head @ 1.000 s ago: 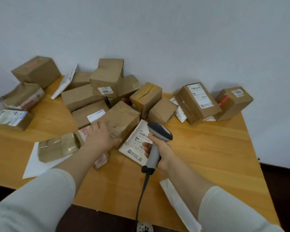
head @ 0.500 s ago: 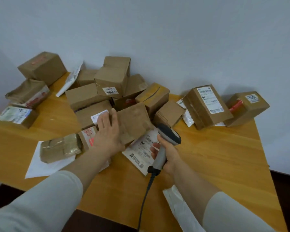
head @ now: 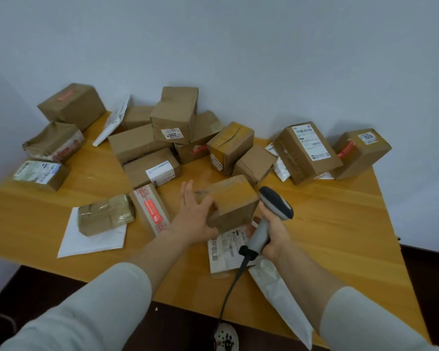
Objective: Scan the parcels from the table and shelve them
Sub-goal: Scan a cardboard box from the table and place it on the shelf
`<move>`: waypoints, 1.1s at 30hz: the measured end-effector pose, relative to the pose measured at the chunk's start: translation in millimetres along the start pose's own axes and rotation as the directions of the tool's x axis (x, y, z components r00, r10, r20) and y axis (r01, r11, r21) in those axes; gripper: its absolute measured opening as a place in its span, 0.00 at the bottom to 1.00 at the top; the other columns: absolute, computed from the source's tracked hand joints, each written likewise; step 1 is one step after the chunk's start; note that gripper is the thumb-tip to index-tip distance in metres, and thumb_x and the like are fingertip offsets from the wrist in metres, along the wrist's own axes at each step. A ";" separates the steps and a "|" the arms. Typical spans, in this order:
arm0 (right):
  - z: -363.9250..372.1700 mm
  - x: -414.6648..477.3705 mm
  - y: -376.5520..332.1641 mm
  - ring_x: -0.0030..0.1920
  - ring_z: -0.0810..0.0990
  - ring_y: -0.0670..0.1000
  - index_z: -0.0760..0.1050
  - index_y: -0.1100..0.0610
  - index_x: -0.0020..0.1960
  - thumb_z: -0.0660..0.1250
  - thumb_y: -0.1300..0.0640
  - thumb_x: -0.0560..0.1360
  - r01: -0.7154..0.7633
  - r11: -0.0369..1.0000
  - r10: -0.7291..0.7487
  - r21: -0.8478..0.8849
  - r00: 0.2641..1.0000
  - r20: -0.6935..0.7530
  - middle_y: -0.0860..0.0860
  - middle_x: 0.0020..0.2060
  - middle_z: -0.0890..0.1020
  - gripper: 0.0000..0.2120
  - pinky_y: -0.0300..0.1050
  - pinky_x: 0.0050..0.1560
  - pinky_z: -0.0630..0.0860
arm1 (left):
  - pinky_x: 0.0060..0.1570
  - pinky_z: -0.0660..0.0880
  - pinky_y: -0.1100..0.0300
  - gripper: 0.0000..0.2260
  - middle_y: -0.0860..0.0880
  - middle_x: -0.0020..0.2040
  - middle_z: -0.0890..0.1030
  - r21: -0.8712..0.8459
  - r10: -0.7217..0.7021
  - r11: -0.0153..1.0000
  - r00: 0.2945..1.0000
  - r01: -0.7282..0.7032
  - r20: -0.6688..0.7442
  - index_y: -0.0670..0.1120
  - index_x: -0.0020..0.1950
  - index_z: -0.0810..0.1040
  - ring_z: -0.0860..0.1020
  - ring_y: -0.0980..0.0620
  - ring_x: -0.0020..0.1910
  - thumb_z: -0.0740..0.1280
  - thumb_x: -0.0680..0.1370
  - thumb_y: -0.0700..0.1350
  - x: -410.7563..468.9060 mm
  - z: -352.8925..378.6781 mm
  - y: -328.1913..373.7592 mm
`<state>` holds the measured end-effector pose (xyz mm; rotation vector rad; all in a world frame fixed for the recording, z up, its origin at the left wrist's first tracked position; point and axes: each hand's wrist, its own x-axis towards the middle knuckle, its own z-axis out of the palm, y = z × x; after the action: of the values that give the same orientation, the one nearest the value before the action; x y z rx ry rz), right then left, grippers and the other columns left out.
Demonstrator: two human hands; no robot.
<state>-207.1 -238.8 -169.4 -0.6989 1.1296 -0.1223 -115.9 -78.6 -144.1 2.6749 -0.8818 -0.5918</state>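
Slid out of the pile and tipped up toward the near edge since half a second ago: brown box (head: 232, 202), now over the flat labelled mailer (head: 224, 249) and just beside the scanner (head: 273, 214). Grasps it with the left hand (head: 195, 219), thumb hooked on the near face, fingers spread along the far left side; a little blurred. Clenches the scanner's grey handle in the right hand (head: 275, 233), with the head at the box's right edge, touching or a hair apart, cannot tell which.

Shows no label on the faces in view, so probably calls for turning the box to find the barcode before any scan. Looks early in the job: leaves well over a dozen parcels on the table (head: 340, 224), among them the box marked 200 (head: 174, 115), the long-label box (head: 307, 150), the narrow red-sticker box (head: 151, 211) and the taped packet (head: 105, 214) on a white sheet (head: 91, 239). Shows no shelf anywhere.

Worth minding: the cable (head: 231, 287) trailing off the near edge, the white poly bag (head: 281, 295) hanging over that edge under the right forearm, and the mailer underneath, apt to drag along with the box.
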 end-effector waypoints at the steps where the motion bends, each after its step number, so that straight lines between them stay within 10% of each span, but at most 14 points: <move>1: -2.0 -1.1 1.2 0.45 0.81 0.58 0.80 0.60 0.54 0.77 0.49 0.67 0.001 1.000 -0.001 0.008 1.000 0.014 0.58 0.51 0.83 0.22 0.51 0.47 0.80 | 0.73 0.52 0.42 0.24 0.47 0.77 0.38 -0.076 -0.040 0.996 0.998 0.044 0.049 0.58 0.62 0.66 0.39 0.39 0.76 0.73 0.71 0.52 1.9 -4.7 0.5; 5: -8.2 -5.3 2.3 0.43 0.82 0.56 0.78 0.60 0.56 0.75 0.50 0.70 0.006 1.000 -0.007 0.026 0.999 0.054 0.58 0.48 0.83 0.20 0.49 0.44 0.80 | 0.67 0.64 0.50 0.30 0.46 0.71 0.60 -0.048 -0.027 0.998 0.999 0.029 0.028 0.54 0.65 0.64 0.57 0.45 0.71 0.75 0.69 0.50 11.0 -16.2 -2.3; 9: -11.3 -8.6 -2.5 0.47 0.82 0.57 0.75 0.60 0.59 0.75 0.50 0.70 0.010 0.999 -0.012 0.031 0.998 0.058 0.60 0.54 0.82 0.23 0.49 0.43 0.79 | 0.68 0.64 0.50 0.49 0.46 0.72 0.54 0.148 0.030 0.989 0.981 -0.001 -0.192 0.50 0.78 0.44 0.53 0.44 0.72 0.75 0.69 0.53 9.4 -11.9 6.9; 13: -12.5 -8.5 -3.7 0.45 0.82 0.56 0.75 0.62 0.61 0.76 0.48 0.69 -0.005 1.000 0.004 0.023 0.999 0.033 0.59 0.52 0.82 0.27 0.48 0.42 0.79 | 0.67 0.66 0.54 0.42 0.45 0.72 0.56 0.290 0.145 0.949 0.988 -0.124 -0.051 0.48 0.78 0.48 0.56 0.46 0.71 0.70 0.73 0.55 2.9 4.3 7.1; 19: -12.8 0.0 -1.3 0.44 0.82 0.56 0.77 0.62 0.59 0.77 0.48 0.66 -0.025 0.999 0.025 0.023 1.000 0.008 0.58 0.47 0.83 0.27 0.48 0.41 0.79 | 0.62 0.68 0.58 0.25 0.47 0.71 0.63 -0.115 -0.074 0.993 0.952 0.041 -0.296 0.48 0.76 0.58 0.63 0.50 0.68 0.60 0.80 0.51 5.4 8.2 9.2; 24: -8.9 8.2 -3.5 0.43 0.81 0.55 0.78 0.59 0.55 0.78 0.51 0.66 -0.023 1.000 0.023 0.019 1.000 0.010 0.57 0.44 0.82 0.22 0.50 0.44 0.80 | 0.69 0.62 0.48 0.28 0.41 0.74 0.59 -0.369 -0.358 0.890 0.911 0.266 -0.207 0.46 0.77 0.56 0.59 0.42 0.73 0.64 0.79 0.47 24.4 -3.5 6.5; 27: -5.4 13.6 -6.8 0.42 0.81 0.54 0.78 0.58 0.55 0.77 0.51 0.67 -0.028 1.000 0.028 -0.005 0.999 0.017 0.56 0.43 0.83 0.21 0.48 0.40 0.78 | 0.66 0.67 0.50 0.29 0.40 0.71 0.64 -0.522 -0.565 0.715 0.824 0.465 -0.040 0.43 0.76 0.57 0.65 0.41 0.70 0.64 0.80 0.49 46.6 -11.2 7.6; 30: -0.9 23.2 -9.6 0.47 0.82 0.56 0.79 0.57 0.57 0.78 0.49 0.65 -0.043 0.998 0.043 -0.034 0.999 0.005 0.56 0.47 0.84 0.23 0.49 0.45 0.78 | 0.55 0.71 0.55 0.20 0.45 0.51 0.74 -0.731 -0.638 0.334 0.713 0.595 0.290 0.40 0.68 0.70 0.73 0.43 0.60 0.63 0.80 0.49 59.8 -14.5 12.9; 33: 4.9 32.5 -10.4 0.53 0.81 0.58 0.78 0.56 0.60 0.80 0.49 0.61 -0.039 0.998 0.039 -0.048 0.999 0.011 0.56 0.51 0.84 0.29 0.52 0.53 0.78 | 0.61 0.70 0.52 0.19 0.45 0.61 0.74 -0.784 -0.583 0.121 0.683 0.608 0.440 0.42 0.67 0.70 0.69 0.42 0.66 0.68 0.78 0.44 59.3 -0.9 14.4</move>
<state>-185.9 -258.8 -187.8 -0.7186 1.1368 -0.0584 -79.3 -126.1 -155.6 1.7835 0.5938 -0.9111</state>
